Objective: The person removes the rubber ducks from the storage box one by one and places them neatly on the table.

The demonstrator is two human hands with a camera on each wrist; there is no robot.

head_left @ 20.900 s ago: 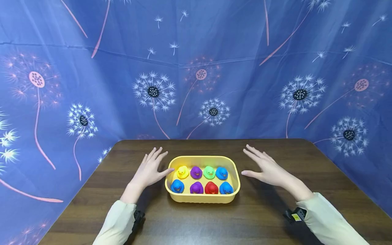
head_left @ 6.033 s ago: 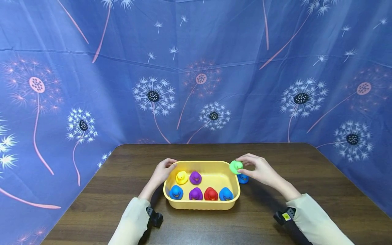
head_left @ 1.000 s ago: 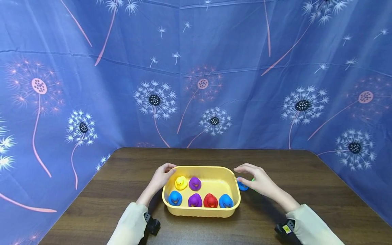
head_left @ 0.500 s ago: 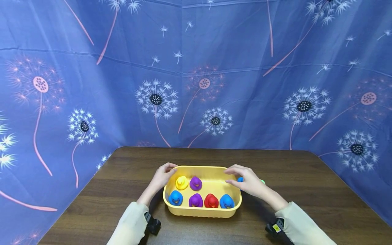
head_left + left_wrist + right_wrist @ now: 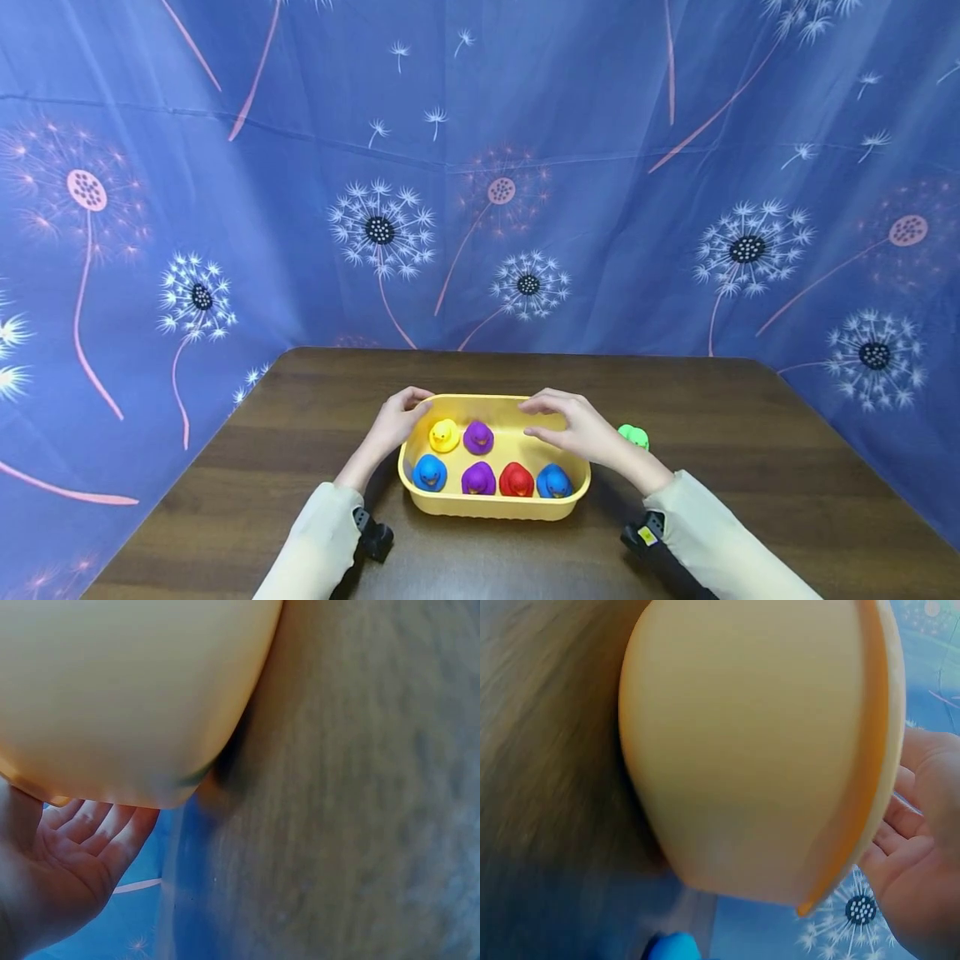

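Observation:
A yellow plastic tub [image 5: 495, 506] holds several rubber ducks. In the back row sit a yellow duck [image 5: 444, 435] and a purple duck [image 5: 477, 437]. The front row has a blue duck [image 5: 430, 472], another purple duck [image 5: 478, 479], a red duck [image 5: 516, 480] and a second blue duck [image 5: 553, 481]. My left hand [image 5: 393, 425] grips the tub's left back rim, thumb over the edge. Above the tub's right part, my right hand [image 5: 573, 429] hovers with fingers and thumb spread, nothing between them; the back-row purple duck lies left of its fingertips.
Outside the tub on the right, a green duck [image 5: 633, 435] stands on the brown wooden table [image 5: 480, 558]. A blue duck [image 5: 673, 947] beside the tub shows in the right wrist view. A blue dandelion-print cloth [image 5: 480, 100] hangs behind the table.
The green duck has gone from the tub to the table at right. Over the last second my right hand has moved left over the tub. My left hand keeps its grip on the rim.

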